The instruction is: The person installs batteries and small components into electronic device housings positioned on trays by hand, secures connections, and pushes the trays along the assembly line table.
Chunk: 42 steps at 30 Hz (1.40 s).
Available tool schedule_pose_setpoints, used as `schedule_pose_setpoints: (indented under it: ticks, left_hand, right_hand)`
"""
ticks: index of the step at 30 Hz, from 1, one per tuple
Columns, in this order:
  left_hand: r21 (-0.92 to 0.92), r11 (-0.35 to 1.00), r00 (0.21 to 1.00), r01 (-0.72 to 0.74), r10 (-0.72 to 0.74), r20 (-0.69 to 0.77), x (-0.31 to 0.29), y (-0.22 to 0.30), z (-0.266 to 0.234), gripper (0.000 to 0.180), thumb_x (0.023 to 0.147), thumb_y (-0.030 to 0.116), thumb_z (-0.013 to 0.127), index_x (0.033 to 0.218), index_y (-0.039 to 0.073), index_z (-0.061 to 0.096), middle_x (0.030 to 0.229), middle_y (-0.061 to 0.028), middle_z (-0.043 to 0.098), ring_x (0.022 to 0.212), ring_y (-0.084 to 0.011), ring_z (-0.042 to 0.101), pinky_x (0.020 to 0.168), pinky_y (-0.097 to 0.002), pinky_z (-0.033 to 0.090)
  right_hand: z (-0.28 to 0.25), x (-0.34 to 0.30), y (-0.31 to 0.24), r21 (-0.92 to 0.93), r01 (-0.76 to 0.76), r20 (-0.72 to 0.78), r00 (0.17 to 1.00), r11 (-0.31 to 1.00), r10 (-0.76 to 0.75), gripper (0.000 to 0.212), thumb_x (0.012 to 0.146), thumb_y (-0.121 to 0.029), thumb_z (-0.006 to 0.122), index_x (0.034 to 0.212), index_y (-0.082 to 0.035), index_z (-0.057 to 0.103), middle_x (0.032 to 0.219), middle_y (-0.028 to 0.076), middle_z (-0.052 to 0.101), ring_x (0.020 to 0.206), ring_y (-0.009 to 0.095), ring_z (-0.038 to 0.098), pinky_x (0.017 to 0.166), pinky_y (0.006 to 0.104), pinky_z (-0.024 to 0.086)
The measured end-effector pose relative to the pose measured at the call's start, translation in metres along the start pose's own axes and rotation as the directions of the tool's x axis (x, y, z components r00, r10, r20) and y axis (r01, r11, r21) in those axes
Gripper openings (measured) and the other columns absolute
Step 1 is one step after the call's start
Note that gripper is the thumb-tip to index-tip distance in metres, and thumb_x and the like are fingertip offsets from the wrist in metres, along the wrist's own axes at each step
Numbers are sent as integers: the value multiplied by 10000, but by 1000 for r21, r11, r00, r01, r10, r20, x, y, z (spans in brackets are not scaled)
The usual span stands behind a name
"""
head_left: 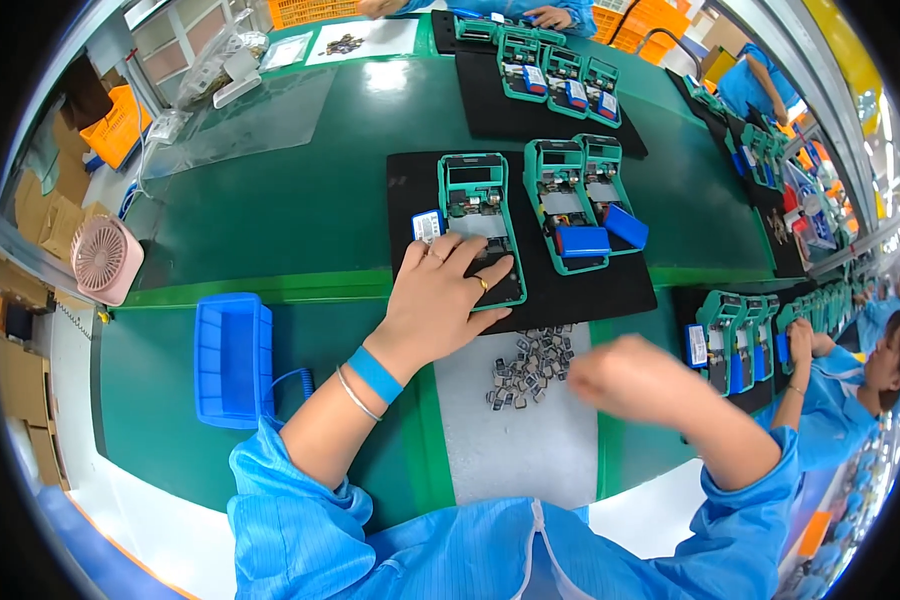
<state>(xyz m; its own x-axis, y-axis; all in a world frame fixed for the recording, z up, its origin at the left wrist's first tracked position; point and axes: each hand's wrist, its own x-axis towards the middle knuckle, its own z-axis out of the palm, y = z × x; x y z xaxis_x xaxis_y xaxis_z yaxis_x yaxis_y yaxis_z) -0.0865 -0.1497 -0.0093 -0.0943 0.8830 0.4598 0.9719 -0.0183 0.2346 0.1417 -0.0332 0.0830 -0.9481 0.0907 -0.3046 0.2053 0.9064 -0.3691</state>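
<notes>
Head view: left hand (438,300) lies flat, fingers spread, palm down on the lower end of a green device frame (480,228) which rests on a black mat (610,285) at the near edge of the green bench (300,210). The hand presses rather than grasps; nothing is enclosed in it. Right hand (625,378) is blurred, raised just right of a heap of small grey metal parts (532,368) on a white sheet (515,440); whether it is open or pinching a part cannot be told. Two more green frames with blue battery packs (582,240) sit beside the first on the same mat. A blue bin (232,358) stands to the left, a pink fan (103,258) farther left.

Judgement: the frame looks rigid, light plastic with exposed circuitry, so hold it by its side rails. The metal parts look tiny, light and slippery, calling for a fingertip pinch.
</notes>
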Motion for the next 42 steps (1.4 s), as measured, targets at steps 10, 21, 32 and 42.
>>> schedule_pose_setpoints:
  ticks: [10, 21, 32, 42]
  left_hand:
    - [-105, 994, 994, 41, -51, -97, -6, 5, 9, 579, 697, 383, 818, 1192, 115, 679, 1229, -50, 600, 1182, -252, 506, 998, -449, 343]
    - [-150, 987, 994, 56, -69, -87, -7, 2, 11, 566, 687, 407, 821, 1163, 120, 714, 1191, -16, 605, 1162, -203, 502, 1018, -448, 315]
    - [-121, 991, 994, 50, -61, -88, -11, 0, 14, 584, 694, 419, 816, 1181, 114, 710, 1165, 2, 610, 1149, -180, 500, 1033, -442, 299]
    - [-111, 994, 996, 23, -32, -79, -3, 6, 11, 585, 694, 427, 813, 1187, 134, 696, 1190, -17, 611, 1164, -213, 520, 1037, -490, 298]
  right_hand:
    - [6, 129, 53, -377, 159, -598, 710, 912, -371, 106, 745, -94, 699, 811, -102, 617, 838, 25, 526, 834, 226, 607, 617, 360, 538]
    - [5, 153, 56, -625, 83, -451, 773, 776, -446, 115, 679, -109, 681, 762, -89, 605, 836, 29, 544, 859, 202, 591, 595, 305, 544]
    - [-15, 159, 41, -647, 31, -435, 806, 762, -401, 112, 690, -121, 690, 774, -86, 624, 855, 32, 581, 906, 191, 604, 590, 313, 553]
    - [-9, 111, 38, -319, -91, -650, 746, 943, -147, 122, 825, -137, 705, 822, -93, 592, 799, 52, 595, 822, 261, 622, 666, 385, 520]
